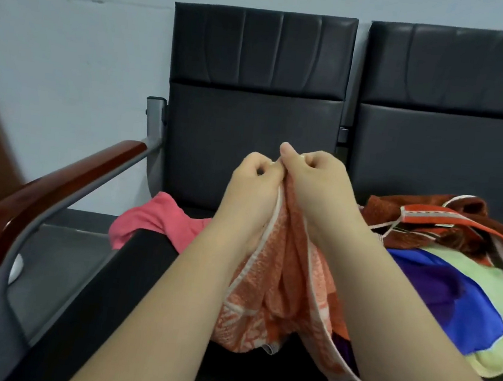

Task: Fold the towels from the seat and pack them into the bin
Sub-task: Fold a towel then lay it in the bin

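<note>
Pinching nubby orange towel, both hands

the orange towel is nubbly terry cloth with smooth pale binding. the pink towel looks soft and matt. the seat is dark matt leatherette, its armrest glossy varnished wood on grey painted metal.

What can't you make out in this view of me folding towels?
1. The bin: nowhere in the head view, outside the frame.
2. Grip on the orange towel: left hand and right hand curl over it, hiding the pinch itself.
3. Brown-red towel and blue-green towel: cut off by the right edge.
4. Pink towel: its right part lies behind the left forearm.
</note>
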A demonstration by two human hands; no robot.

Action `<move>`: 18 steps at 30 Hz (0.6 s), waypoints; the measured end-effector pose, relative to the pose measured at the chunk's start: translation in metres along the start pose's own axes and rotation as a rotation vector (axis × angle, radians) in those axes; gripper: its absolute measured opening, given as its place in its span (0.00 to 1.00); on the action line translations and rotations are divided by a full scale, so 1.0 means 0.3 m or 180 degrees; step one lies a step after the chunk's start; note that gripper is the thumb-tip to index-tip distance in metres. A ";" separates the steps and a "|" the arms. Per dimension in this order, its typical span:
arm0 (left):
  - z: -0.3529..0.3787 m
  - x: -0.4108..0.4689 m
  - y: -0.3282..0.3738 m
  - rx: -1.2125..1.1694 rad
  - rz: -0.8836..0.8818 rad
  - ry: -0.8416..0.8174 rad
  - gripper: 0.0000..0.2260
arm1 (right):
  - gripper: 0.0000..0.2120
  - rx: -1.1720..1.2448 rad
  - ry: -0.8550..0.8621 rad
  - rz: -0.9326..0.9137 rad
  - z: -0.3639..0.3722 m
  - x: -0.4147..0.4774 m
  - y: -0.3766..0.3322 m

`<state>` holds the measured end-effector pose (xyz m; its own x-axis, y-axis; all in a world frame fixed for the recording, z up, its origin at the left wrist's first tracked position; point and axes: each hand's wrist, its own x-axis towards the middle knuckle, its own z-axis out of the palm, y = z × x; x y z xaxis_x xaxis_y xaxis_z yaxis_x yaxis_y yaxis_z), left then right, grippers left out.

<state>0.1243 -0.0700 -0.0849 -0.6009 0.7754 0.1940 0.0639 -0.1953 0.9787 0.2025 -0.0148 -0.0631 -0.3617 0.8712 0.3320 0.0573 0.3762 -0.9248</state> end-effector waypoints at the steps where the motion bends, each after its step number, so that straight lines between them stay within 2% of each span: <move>1: 0.000 -0.006 0.006 0.0099 0.0045 -0.0025 0.14 | 0.27 0.0038 -0.0030 0.0008 -0.005 -0.002 -0.001; 6: 0.001 -0.034 0.048 -0.0120 -0.0016 -0.0193 0.12 | 0.20 -0.0028 -0.0093 0.0146 -0.031 -0.011 -0.013; 10: 0.014 -0.059 0.070 -0.0170 0.0018 -0.0224 0.13 | 0.23 0.0025 -0.0030 0.0157 -0.044 -0.033 -0.029; 14: 0.018 -0.080 0.089 -0.0284 0.0049 -0.0241 0.11 | 0.18 0.0033 0.0256 0.0038 -0.067 -0.051 -0.043; 18: 0.025 -0.103 0.098 -0.0187 0.0122 -0.0354 0.09 | 0.22 0.0036 0.0426 -0.0026 -0.080 -0.060 -0.044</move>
<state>0.1507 -0.0952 -0.0617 -0.5068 0.8278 0.2407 0.0364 -0.2584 0.9653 0.2305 -0.0279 -0.0525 -0.2347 0.9027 0.3607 0.0441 0.3806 -0.9237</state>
